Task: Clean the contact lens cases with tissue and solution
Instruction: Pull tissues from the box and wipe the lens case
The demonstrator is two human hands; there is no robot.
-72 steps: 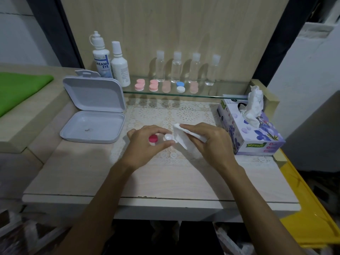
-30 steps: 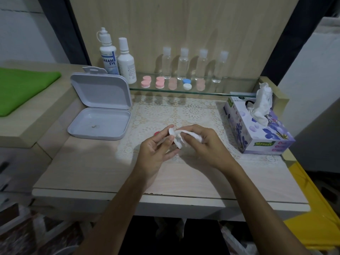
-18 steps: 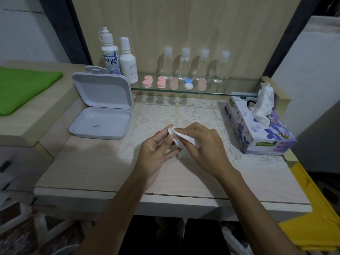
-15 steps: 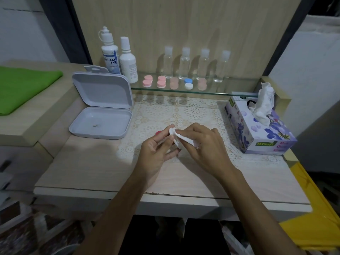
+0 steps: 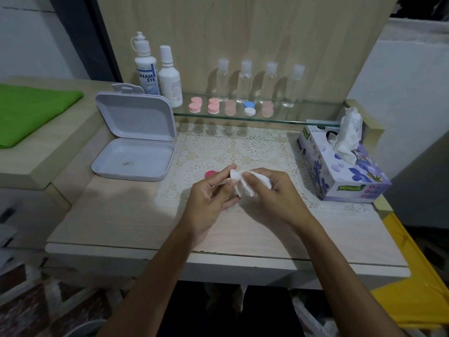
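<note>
Presently, at table centre: one small contact lens case, white plastic body [image 5: 232,189] with a red round screw cap [image 5: 210,173], held just above the cream lace table mat [image 5: 243,147].

- Left hand [image 5: 210,199]: fingers and thumb curled round the case, pinching it; the red cap pokes out at the hand's 11 o'clock. Most of the case is hidden behind the fingers.
- Right hand [image 5: 274,193]: fingers closed on a crumpled white tissue [image 5: 245,182], pressing it against the case end at the left hand's 2 o'clock.

Handling, judged: the case is very light, stiff and smooth — likely slippery once wet with solution, and small enough to squirt out of a pinch. Best taken across its narrow waist or by the ribbed cap edges, with the wells left free for wiping. The tissue is soft and limp and will tear when soaked; bunch it, do not stretch it.

Stock nearby:
- Five more lens cases, pink and one blue-and-white [image 5: 249,108], on the glass shelf [image 5: 303,121] at 12 o'clock.
- White solution bottle labelled "Dream Eye" [image 5: 145,69] at 11 o'clock, second white bottle [image 5: 170,79] just beside it.
- Four clear small bottles [image 5: 244,81] behind the cases.
- Floral cardboard tissue box [image 5: 345,173] at 3 o'clock.
- Open grey hinged plastic box [image 5: 134,139] at 10 o'clock.
</note>
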